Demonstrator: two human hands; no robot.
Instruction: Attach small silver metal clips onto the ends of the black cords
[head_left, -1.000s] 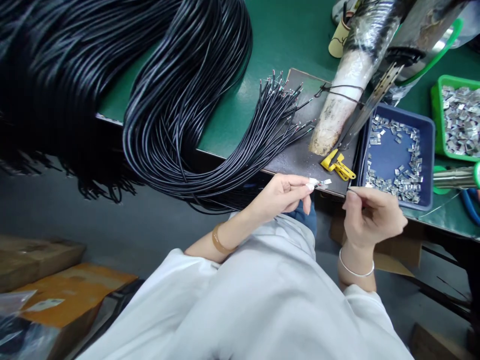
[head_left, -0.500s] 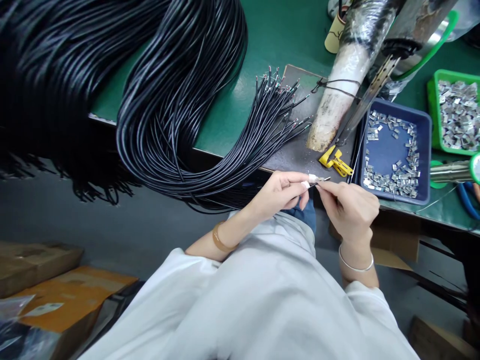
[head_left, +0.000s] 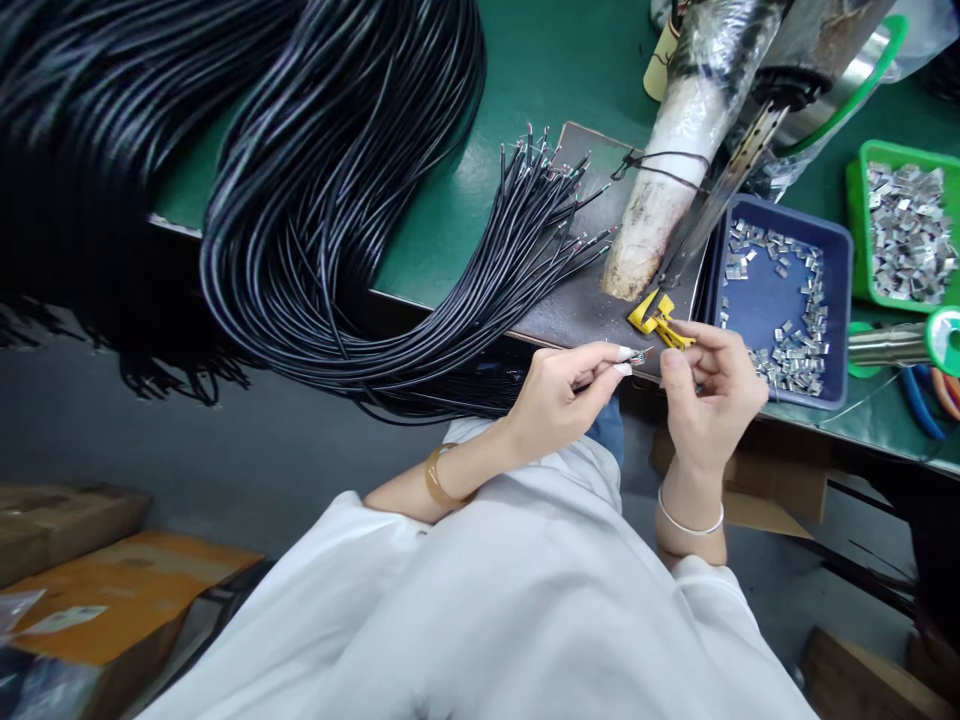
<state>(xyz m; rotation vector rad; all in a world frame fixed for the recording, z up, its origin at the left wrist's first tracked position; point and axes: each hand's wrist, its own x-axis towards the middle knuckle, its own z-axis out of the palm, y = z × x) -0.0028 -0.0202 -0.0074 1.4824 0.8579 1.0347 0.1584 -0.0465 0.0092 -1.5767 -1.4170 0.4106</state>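
Note:
My left hand (head_left: pixel 566 390) pinches a small metal connector (head_left: pixel 637 357) between thumb and forefinger, both wrapped in white at the tips. Thin wire ends poke out of it to the right. A little apart from it, my right hand (head_left: pixel 712 385) has its thumb and fingers spread, with nothing visible between them. Its forefinger overlaps the yellow holder (head_left: pixel 651 312) at the tip of a soldering-iron-like tool. Just beyond it, loose silvery metal pieces lie in the blue tray (head_left: pixel 841 300).
Bundled black cables (head_left: pixel 322 250) with stripped ends cover the left of the green bench (head_left: pixel 555 60). A wrapped white post (head_left: pixel 651 220) slants above a dark board (head_left: pixel 562 310). At right stand a green bin (head_left: pixel 859 215) of metal parts and a solder-like wire spool (head_left: pixel 889 345).
My right hand has come away from the small piece held in my left hand, its fingers opening as it moved right. My left hand keeps its pinch. The whole view has shifted slightly.

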